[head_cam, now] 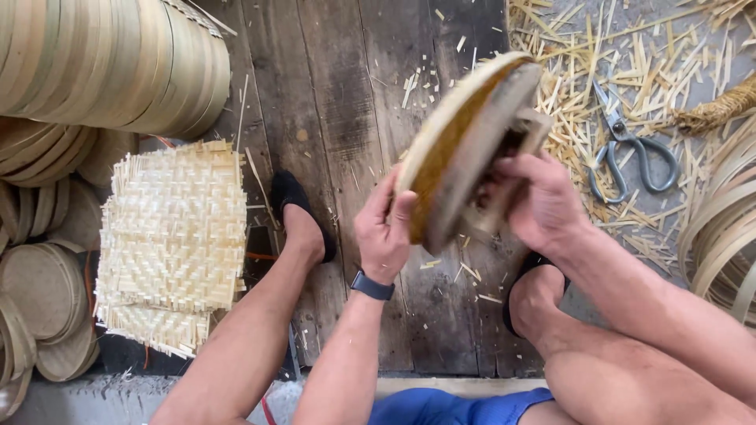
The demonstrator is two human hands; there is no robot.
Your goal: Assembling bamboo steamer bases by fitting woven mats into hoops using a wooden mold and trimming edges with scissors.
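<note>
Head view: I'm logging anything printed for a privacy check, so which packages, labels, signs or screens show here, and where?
No package, label or sign shows.
Wrist device: a dark band on the left wrist, below the left hand; its face is turned away, so whether it has a screen cannot be told.

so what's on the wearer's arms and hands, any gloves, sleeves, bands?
No gloves and no sleeves: both forearms are bare up to the frame edge. The left hand has a dark band, like a watch or tracker strap, around its wrist. The right hand wears nothing; no rings show on either.
</note>
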